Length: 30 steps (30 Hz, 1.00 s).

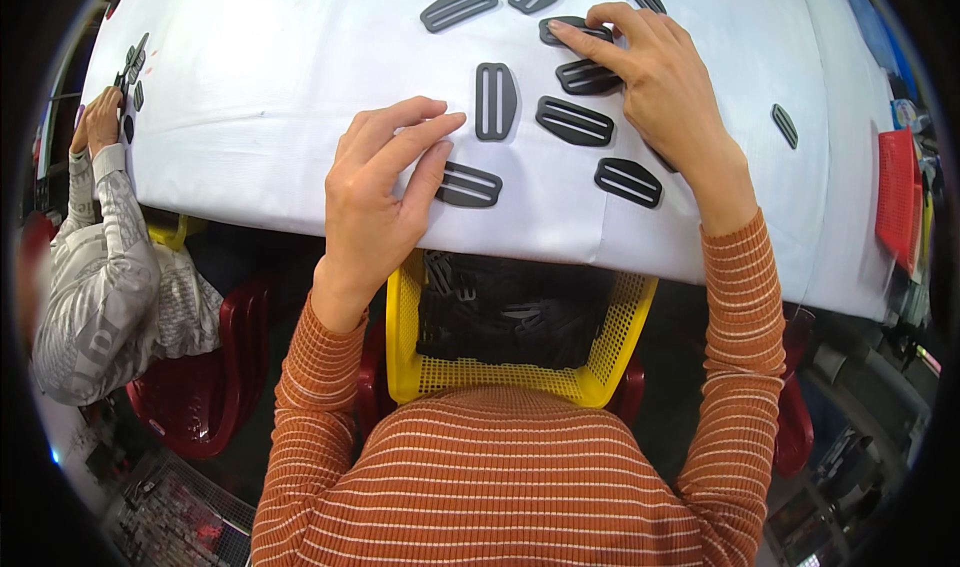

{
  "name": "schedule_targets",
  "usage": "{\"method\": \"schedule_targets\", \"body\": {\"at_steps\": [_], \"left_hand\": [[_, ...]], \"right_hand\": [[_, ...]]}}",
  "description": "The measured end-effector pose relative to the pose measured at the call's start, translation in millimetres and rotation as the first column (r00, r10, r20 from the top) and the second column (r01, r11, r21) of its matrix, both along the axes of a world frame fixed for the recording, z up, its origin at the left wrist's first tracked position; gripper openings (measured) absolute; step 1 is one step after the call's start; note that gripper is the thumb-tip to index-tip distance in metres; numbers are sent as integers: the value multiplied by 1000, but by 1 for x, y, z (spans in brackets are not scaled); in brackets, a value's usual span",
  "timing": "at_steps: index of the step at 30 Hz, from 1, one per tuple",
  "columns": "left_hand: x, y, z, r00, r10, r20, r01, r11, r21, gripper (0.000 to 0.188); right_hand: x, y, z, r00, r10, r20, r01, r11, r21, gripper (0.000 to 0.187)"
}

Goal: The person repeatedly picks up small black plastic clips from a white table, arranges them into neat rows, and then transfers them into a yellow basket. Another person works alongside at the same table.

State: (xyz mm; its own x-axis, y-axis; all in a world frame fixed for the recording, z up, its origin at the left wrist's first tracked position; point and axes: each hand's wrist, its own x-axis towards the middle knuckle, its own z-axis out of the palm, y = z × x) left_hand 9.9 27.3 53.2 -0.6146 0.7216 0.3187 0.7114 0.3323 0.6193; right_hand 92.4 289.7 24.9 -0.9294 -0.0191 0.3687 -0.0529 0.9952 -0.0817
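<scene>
Black plastic slide buckles with two slots lie scattered on the white-covered table. My right hand reaches to the far side, its thumb and index finger on a slide buckle. Partly under that hand lies another buckle. My left hand is held above the near edge with its fingers apart and nothing between them. Its thumb partly covers a buckle, and an upright one is just beyond its fingertips. Two more buckles lie between my hands.
A yellow basket holding many black buckles sits below the table edge, against my body. Farther off are more buckles and a lone one at the right. At left a co-worker's hands handle dark pieces. A red basket stands at the right edge.
</scene>
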Motion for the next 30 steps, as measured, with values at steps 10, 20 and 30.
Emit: {"method": "schedule_targets", "body": {"at_steps": [10,20,30], "left_hand": [[1,-37,3,998,-57,-28,54,995,-83,41],[1,-29,-2,965,-217,-145,180,955,-235,49],[32,2,-7,978,-208,-33,208,978,-12,19]], "right_hand": [[70,-21,26,995,-99,-2,93,940,-329,27],[117,-52,16,974,-221,47,224,916,-332,41],[115,-48,25,964,-197,177,260,836,-484,15]]}}
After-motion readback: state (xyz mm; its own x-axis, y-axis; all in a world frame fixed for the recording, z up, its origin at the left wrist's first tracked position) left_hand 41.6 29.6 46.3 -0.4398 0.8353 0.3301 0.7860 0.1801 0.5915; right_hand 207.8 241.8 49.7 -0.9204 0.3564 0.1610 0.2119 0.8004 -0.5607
